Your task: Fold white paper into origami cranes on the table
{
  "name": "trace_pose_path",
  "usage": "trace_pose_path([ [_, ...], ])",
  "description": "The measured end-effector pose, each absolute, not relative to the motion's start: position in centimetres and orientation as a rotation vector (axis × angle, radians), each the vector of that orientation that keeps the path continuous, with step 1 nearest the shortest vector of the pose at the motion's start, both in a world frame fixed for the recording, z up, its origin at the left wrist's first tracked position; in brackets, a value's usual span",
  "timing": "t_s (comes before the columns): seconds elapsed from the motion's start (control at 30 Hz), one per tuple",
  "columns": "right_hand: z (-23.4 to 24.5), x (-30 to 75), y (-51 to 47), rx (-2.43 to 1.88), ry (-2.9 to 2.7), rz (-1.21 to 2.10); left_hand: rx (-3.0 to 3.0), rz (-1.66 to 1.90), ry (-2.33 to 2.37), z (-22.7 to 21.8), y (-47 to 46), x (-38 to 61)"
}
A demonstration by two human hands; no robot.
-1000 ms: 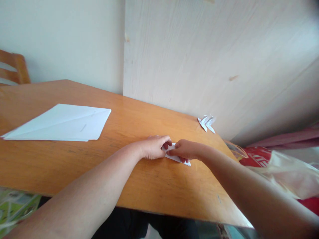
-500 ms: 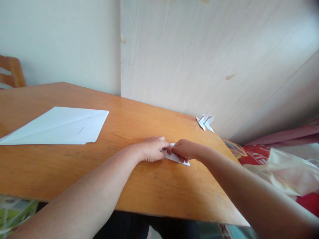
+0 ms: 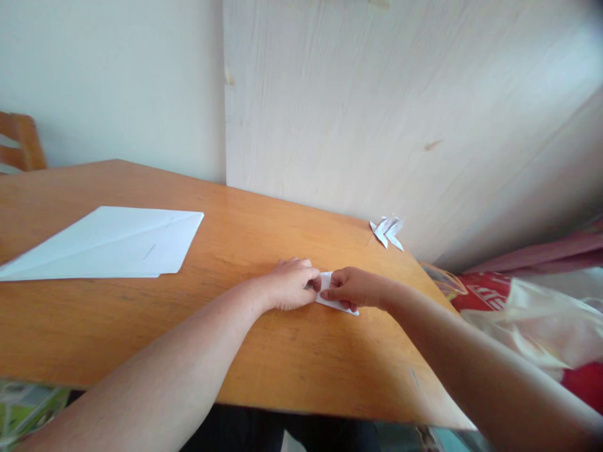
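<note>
A small folded piece of white paper (image 3: 335,305) lies on the wooden table under both hands. My left hand (image 3: 293,284) has its fingers curled over the paper's left end and holds it down. From the other side, my right hand (image 3: 351,287) is closed over the right part, its thumb pressed along the paper's top. The paper's lower edge and right tip show below the fingers; the rest is partly hidden.
A stack of large white paper sheets (image 3: 127,245) lies on the left of the table (image 3: 264,351). Small folded paper pieces (image 3: 387,231) sit by the wall at the back right. Bags (image 3: 532,320) are beyond the right edge, and a wooden chair (image 3: 26,141) stands far left.
My right thumb has slid a little to the left and now lies flatter on the paper, with the hand turned slightly. My left hand stays almost where it was.
</note>
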State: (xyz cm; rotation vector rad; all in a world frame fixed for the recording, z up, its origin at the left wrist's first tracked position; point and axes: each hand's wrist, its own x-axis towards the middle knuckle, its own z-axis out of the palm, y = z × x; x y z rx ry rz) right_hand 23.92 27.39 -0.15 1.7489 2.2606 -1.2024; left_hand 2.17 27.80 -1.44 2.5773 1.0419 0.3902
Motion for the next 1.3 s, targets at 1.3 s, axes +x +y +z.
trace_pose_path([
  [1.3,2.1,21.9,25.3,1.834,2.127,-1.197,2.454,0.336,0.822,-1.6,28.4,2.0],
])
